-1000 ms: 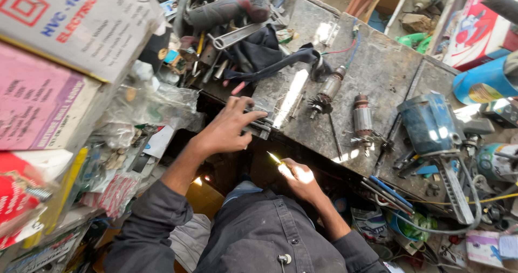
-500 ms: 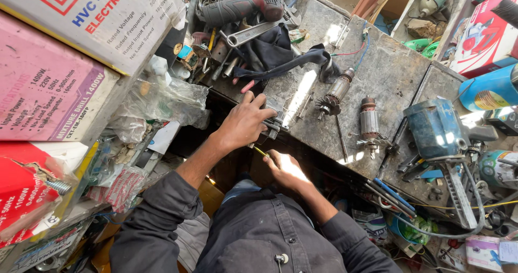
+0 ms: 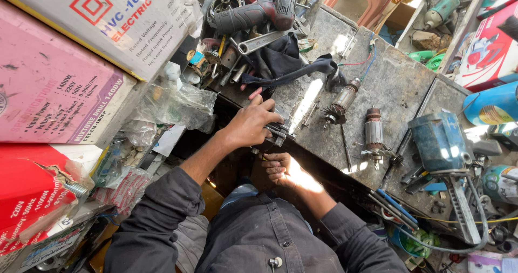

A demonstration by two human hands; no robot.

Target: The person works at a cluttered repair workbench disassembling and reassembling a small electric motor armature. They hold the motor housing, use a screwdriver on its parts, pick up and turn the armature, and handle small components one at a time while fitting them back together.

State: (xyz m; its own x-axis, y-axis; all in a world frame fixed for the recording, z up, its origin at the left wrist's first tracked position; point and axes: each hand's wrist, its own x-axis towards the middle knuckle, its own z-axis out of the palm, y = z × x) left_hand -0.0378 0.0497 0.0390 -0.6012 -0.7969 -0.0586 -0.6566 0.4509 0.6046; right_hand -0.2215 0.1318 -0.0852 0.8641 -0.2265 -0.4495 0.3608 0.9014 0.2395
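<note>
My left hand (image 3: 248, 124) reaches from the lower left to the front edge of the grey metal workbench (image 3: 399, 78) and clamps its fingers over a small dark metal part (image 3: 280, 132) resting there. My right hand (image 3: 283, 167) is just below it, under the bench edge, fingers curled around a thin yellow-handled tool (image 3: 263, 157) whose end points up toward the part. Most of the tool is hidden in the fist. Sunlight falls on my right wrist.
Two motor armatures (image 3: 341, 103) (image 3: 373, 130) lie on the bench beside a blue power tool (image 3: 440, 140). A dark cloth (image 3: 280, 62), wrench (image 3: 264, 41) and drill (image 3: 253, 14) sit behind. Cardboard boxes (image 3: 81, 62) stack at the left; a blue can (image 3: 493, 105) lies at the right.
My right hand has moved left and up with the yellow tool, from the sunlit spot to just under my left hand. My left hand stays on the metal part.
</note>
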